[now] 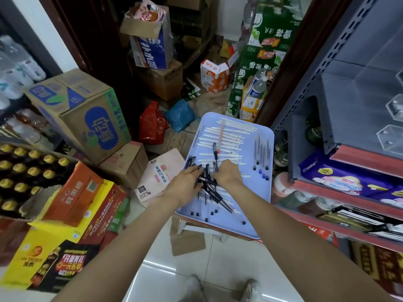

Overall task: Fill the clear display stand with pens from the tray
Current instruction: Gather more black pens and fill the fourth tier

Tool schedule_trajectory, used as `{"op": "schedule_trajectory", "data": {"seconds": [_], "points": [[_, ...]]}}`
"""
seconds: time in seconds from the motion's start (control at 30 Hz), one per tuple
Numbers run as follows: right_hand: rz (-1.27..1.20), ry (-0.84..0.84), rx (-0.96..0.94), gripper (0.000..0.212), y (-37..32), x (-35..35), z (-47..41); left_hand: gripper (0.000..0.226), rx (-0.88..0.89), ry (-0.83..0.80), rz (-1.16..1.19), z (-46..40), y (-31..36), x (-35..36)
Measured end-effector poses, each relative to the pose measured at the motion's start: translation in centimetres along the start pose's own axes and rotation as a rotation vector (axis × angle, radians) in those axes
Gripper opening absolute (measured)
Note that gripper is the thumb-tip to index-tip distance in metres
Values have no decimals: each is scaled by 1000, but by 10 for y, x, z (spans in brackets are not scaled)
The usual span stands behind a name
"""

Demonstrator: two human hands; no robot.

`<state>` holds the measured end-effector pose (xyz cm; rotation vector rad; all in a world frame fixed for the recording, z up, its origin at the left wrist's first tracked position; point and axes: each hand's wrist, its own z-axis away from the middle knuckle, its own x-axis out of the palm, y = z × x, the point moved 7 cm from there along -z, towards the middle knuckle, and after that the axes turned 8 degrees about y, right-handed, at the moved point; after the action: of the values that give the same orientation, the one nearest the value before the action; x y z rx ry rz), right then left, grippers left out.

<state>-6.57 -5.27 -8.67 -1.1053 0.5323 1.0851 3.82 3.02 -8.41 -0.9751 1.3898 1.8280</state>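
pens (220, 140) lie all over the blue tray (265, 192) just left of the shelf's clear stand (392, 136), where none show, so filling looks unstarted; left hand (187, 179) and right hand (227, 173) clutch black ones

Cardboard drink cartons (87, 118) crowd the floor beside a grey shelf unit (340, 118).

1. The white flat carton (160, 174) lying beside the tray reads "蜜桃乌龙茶" in dark upright characters.
2. The yellow and black drink carton (46, 261) at lower left reads "HI TIGER", "乐虎" and "40%".
3. The orange cardboard box (74, 198) above it reads "鲜果橙", seen upside down.
4. The brown and blue cardboard box (87, 120) reads "脉动", also inverted.
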Motion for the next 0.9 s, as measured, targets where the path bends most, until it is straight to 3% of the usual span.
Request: {"op": "schedule_trajectory", "data": {"seconds": [0.27,0.5,0.73,0.9], "points": [[-249,84,-35,40,-4,-30,-2,44,-35,73,111,-4,4,-12],[-602,148,-82,14,0,-70,6,37,-97,159,279,-5,16,-27],[-877,119,-160,12,16,-114,30,37,27,120,524,-18,93,-40],[-996,211,-189,7,43,-170,44,11,75,214,659,-33,153,-55]]}}
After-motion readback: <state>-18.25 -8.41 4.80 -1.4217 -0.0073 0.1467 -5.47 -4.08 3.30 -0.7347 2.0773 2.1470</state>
